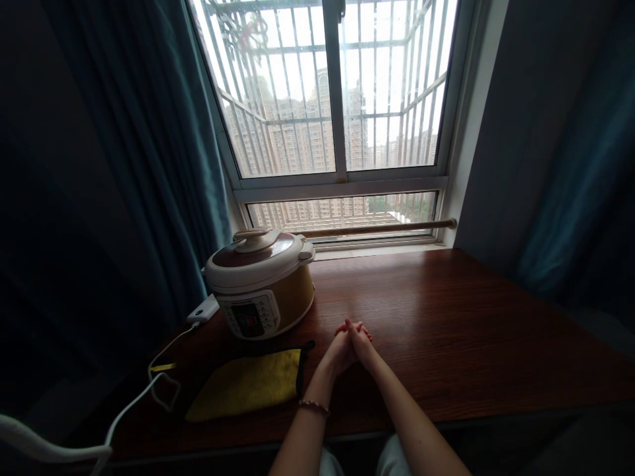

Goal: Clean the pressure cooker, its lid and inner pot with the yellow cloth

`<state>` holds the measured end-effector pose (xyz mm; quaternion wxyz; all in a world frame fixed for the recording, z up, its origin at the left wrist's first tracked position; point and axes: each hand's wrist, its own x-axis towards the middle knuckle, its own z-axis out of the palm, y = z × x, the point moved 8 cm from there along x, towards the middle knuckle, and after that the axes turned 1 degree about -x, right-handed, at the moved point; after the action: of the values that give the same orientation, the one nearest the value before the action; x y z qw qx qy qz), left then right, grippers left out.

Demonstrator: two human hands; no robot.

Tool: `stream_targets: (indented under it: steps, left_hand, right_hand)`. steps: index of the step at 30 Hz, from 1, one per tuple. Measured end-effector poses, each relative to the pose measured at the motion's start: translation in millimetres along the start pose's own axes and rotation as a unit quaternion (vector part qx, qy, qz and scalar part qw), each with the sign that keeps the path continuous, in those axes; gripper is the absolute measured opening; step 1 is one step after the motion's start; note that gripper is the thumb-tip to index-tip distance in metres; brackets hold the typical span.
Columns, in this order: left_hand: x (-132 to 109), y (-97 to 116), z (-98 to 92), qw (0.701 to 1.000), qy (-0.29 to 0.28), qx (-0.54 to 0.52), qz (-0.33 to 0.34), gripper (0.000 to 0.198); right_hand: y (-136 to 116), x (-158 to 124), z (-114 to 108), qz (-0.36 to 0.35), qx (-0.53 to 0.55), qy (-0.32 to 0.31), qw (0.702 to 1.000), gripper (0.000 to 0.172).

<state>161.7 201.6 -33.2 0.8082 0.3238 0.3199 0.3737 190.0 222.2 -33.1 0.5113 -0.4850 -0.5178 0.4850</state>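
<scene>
My left hand (338,350) and my right hand (362,344) rest clasped together on the dark wooden table (446,317), fingers interlocked, with nothing between them. A beaded bracelet sits on my left wrist. Just left of my hands lies a folded yellow cloth (248,383). Behind it stands an electric pressure cooker (260,281) with a cream lid, a yellow body and a front control panel, its lid closed.
A white power bank (203,309) with a white cable (139,396) lies left of the cooker. Behind the table a barred window (337,99) lets in daylight, with a wooden rod (377,229) along its sill. Teal curtains (149,145) hang on both sides.
</scene>
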Motion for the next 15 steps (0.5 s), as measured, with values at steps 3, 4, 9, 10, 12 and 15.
stream_targets:
  steps: [3,4,9,10,12,15]
  left_hand:
    - [-1.0,1.3,0.8,1.0,-0.001,0.008,0.007,0.021]
    - [-1.0,1.6,1.0,1.0,-0.001,0.01,0.008,0.021]
    - [-0.1,2.3,0.2,1.0,0.003,0.017,0.012,0.02]
    - [-0.2,2.4,0.1,1.0,0.003,0.018,0.013,0.02]
    - [-0.8,2.6,0.2,1.0,0.003,0.019,0.013,0.02]
    - [-1.8,2.9,0.8,1.0,0.003,0.022,0.014,0.022]
  right_hand:
    - [1.1,0.5,0.5,0.005,0.005,-0.002,1.0,0.069]
    - [1.8,0.9,0.6,0.008,0.004,-0.003,1.0,0.07]
    - [3.6,1.7,1.0,0.011,-0.003,-0.007,1.0,0.072]
    - [3.7,1.4,0.8,0.013,-0.002,-0.006,1.0,0.072]
    - [3.0,0.5,0.3,0.015,-0.002,-0.004,1.0,0.072]
    - [0.8,-0.8,0.3,0.015,-0.005,-0.005,1.0,0.073]
